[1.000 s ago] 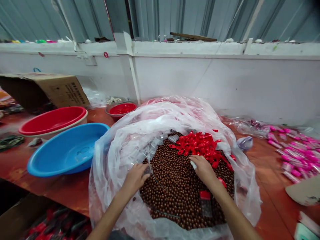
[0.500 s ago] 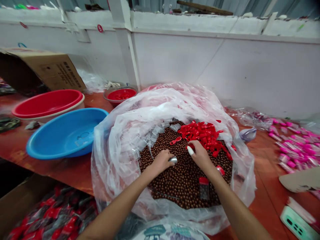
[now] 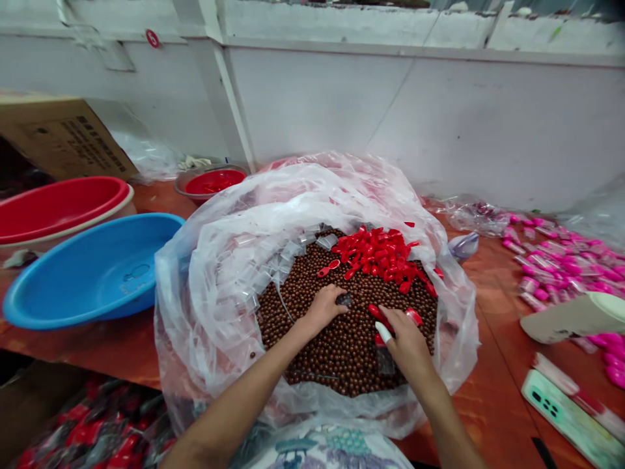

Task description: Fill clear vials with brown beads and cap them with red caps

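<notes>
A big clear plastic bag (image 3: 219, 260) lies open on the table, full of small brown balls (image 3: 342, 345). A heap of red caps (image 3: 378, 254) sits on the balls at the far side, and small clear tubes (image 3: 273, 267) lie along the left inner edge. My left hand (image 3: 325, 306) rests on the balls, closed on a small clear tube (image 3: 343, 299). My right hand (image 3: 407, 345) is just to its right with a red cap (image 3: 378, 314) in its fingers. A capped tube (image 3: 385, 357) lies partly under that hand.
A blue basin (image 3: 88, 273) and a red basin (image 3: 53, 208) stand at the left, a small red bowl (image 3: 212, 181) behind. A cardboard box (image 3: 58, 137) is at far left. Pink-capped tubes (image 3: 561, 260) cover the right; a white-green device (image 3: 566, 407) lies near the front right.
My left hand moved from the bag's left edge to the middle with a clear tube. My right hand drew back from the red cap heap with a cap. The view tilted down.
</notes>
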The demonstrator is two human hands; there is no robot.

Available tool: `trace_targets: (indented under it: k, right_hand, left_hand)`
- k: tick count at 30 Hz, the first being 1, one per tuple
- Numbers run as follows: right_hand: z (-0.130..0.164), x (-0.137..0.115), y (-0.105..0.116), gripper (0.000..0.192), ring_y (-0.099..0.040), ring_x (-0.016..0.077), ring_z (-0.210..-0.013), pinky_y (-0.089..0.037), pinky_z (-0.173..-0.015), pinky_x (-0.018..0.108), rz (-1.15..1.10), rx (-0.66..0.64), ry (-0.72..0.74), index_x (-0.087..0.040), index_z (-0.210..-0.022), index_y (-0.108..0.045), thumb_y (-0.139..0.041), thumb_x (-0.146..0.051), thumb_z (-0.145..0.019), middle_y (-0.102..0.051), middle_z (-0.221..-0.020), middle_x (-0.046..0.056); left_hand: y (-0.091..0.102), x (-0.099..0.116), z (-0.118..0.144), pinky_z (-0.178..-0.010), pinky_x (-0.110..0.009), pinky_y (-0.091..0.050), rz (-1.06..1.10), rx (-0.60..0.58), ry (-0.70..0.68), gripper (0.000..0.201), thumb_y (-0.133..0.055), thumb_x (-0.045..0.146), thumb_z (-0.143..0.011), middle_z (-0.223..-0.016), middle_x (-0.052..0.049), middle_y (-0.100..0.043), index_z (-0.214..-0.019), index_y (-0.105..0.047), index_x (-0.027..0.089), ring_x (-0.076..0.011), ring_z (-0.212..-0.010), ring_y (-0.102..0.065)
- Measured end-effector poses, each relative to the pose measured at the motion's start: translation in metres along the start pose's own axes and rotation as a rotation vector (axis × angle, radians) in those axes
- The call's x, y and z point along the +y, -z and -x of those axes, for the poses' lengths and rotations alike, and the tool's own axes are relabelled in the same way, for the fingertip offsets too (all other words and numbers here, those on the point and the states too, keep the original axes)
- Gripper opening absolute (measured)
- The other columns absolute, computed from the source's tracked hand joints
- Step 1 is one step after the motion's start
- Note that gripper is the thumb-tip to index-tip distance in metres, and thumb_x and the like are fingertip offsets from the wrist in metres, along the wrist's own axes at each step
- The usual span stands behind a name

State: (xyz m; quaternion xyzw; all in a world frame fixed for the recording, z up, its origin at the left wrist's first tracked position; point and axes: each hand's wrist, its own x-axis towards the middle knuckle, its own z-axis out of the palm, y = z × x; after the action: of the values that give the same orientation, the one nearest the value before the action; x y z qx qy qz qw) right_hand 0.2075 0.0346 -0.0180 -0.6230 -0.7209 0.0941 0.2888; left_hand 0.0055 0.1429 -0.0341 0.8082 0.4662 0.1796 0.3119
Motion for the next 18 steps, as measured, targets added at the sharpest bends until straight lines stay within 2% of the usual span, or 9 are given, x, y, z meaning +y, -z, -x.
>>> trace_targets:
  k: [4, 8, 13, 18]
  right_hand:
    - [0.0, 0.002, -0.003, 0.04, -0.055, 0.0235, -0.095, -0.046, -0.082, 0.041, 0.062, -0.005, 0.017, -0.023, -0.121, -0.05, -0.042, -0.019, -0.083, -0.06, -0.103, 0.008]
    - [0.001, 0.0, 0.002, 0.043, -0.053, 0.0231, -0.1, -0.039, -0.092, 0.046, 0.001, 0.05, -0.04, -0.023, -0.125, -0.048, -0.041, -0.017, -0.083, -0.06, -0.108, 0.008]
    - [0.006, -0.004, 0.002, 0.04, -0.048, 0.0226, -0.114, -0.032, -0.1, 0.048, -0.278, 0.144, -0.192, -0.024, -0.124, -0.049, -0.039, -0.025, -0.085, -0.055, -0.123, 0.007]
    - [0.004, -0.013, 0.0, 0.041, -0.049, 0.0226, -0.115, -0.038, -0.097, 0.046, -0.635, 0.09, -0.396, -0.023, -0.125, -0.049, -0.044, -0.032, -0.085, -0.053, -0.127, 0.007]
  left_hand:
    - [-0.005, 0.003, 0.0, -0.084, -0.031, -0.039, 0.044, 0.031, 0.014, 0.044, -0.069, 0.025, -0.065, -0.096, -0.005, -0.058, -0.108, -0.06, 0.019, -0.0212, -0.094, -0.053]
    - [-0.005, 0.006, 0.004, -0.085, -0.031, -0.039, 0.112, 0.076, 0.039, 0.053, -0.069, 0.024, -0.065, -0.099, -0.005, -0.058, -0.116, -0.055, 0.019, -0.0199, -0.093, -0.054]
    - [-0.001, 0.011, 0.017, -0.084, -0.031, -0.04, 0.204, 0.14, 0.03, 0.056, -0.071, 0.026, -0.064, -0.099, -0.004, -0.058, -0.117, -0.053, 0.019, -0.0191, -0.091, -0.054]
    - [0.004, 0.022, 0.035, -0.086, -0.03, -0.039, 0.295, 0.216, 0.014, 0.046, -0.067, 0.024, -0.068, -0.101, -0.004, -0.056, -0.113, -0.057, 0.022, -0.0184, -0.094, -0.053]
